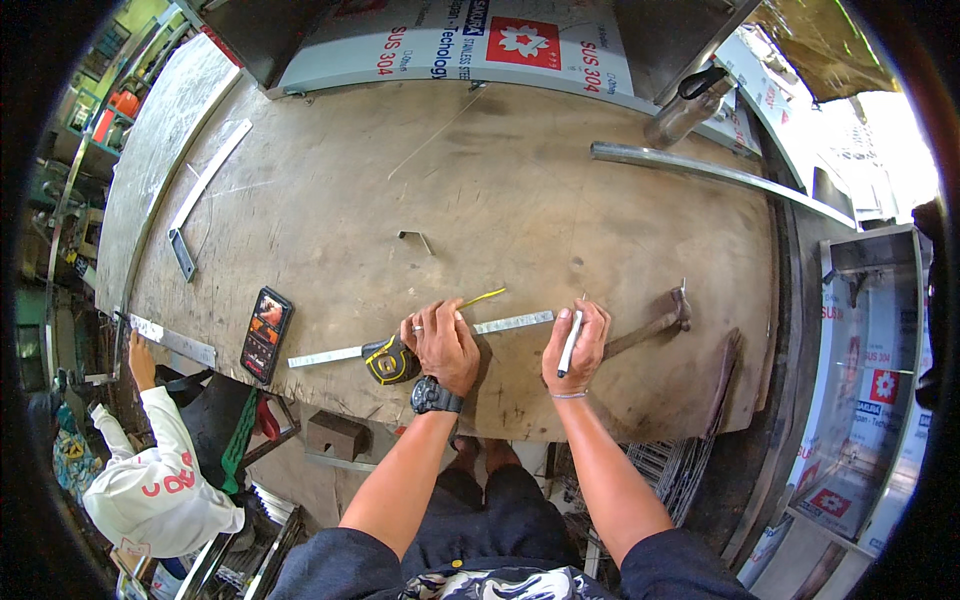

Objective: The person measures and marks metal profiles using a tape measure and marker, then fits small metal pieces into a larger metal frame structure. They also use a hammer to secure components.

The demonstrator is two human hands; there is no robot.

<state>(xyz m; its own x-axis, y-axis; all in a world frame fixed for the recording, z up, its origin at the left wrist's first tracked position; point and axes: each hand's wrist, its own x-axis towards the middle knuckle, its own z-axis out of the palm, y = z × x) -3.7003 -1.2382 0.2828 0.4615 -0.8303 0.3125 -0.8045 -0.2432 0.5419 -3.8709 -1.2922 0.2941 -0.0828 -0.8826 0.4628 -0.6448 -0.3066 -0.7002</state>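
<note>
A narrow metal strip (325, 357) lies across the wooden table near its front edge. My left hand (446, 345), wearing a ring and a black watch, rests closed over its middle. Touching that hand's left side is a yellow-and-black tape measure (388, 361). Its yellow blade (487, 296) comes out beyond my fingers, which cover the part between. Just past the strip's right end, my right hand (580, 345) is closed around a white marker pen (570, 343) with a dark end. A hammer (650, 325) lies right of that hand.
A phone (267, 335), a try square (205, 185) and a steel ruler (172, 341) lie leftward. A small bent metal piece (418, 240) is mid-table. A metal bar (700, 168) and a bottle (688, 108) are at far right. Another person in white (165, 480) works at lower left.
</note>
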